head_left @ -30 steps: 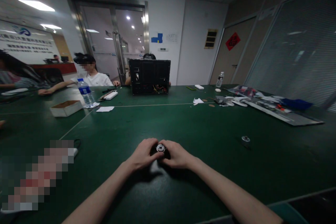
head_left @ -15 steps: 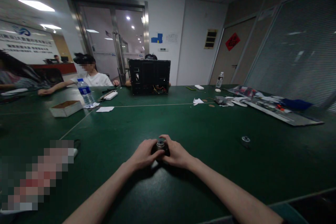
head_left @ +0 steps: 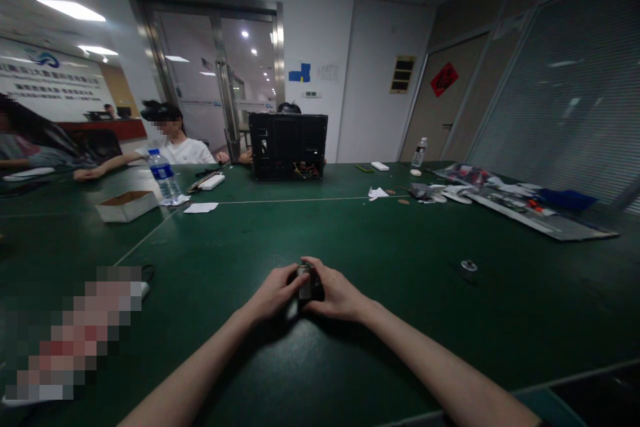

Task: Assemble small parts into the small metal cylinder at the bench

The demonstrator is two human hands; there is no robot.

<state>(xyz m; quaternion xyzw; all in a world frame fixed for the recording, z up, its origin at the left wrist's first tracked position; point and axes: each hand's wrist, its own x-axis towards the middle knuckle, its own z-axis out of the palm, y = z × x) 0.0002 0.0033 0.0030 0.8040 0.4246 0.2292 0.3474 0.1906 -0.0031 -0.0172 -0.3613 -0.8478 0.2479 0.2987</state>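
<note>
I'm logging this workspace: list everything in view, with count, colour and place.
Metal cylinder: 1, grey, between the hands
Disc-topped part: 1, silver, table's right
Table: 1, green, foreground
Computer case: 1, black, far side
Water bottles: 2, clear, left and far right
Open box: 1, whitish, left
Tray: 1, blue, right
Loose parts: uncounted, mixed, right
Pixelated object: 1, reddish, lower left
Double door: 1, grey, back wall
Diamond sign: 1, red, right-hand door
Other people: at least 4, one white-shirted, mostly tableside
Left hand: 1, bare, on the cylinder
Right hand: 1, bare, on the cylinder
</note>
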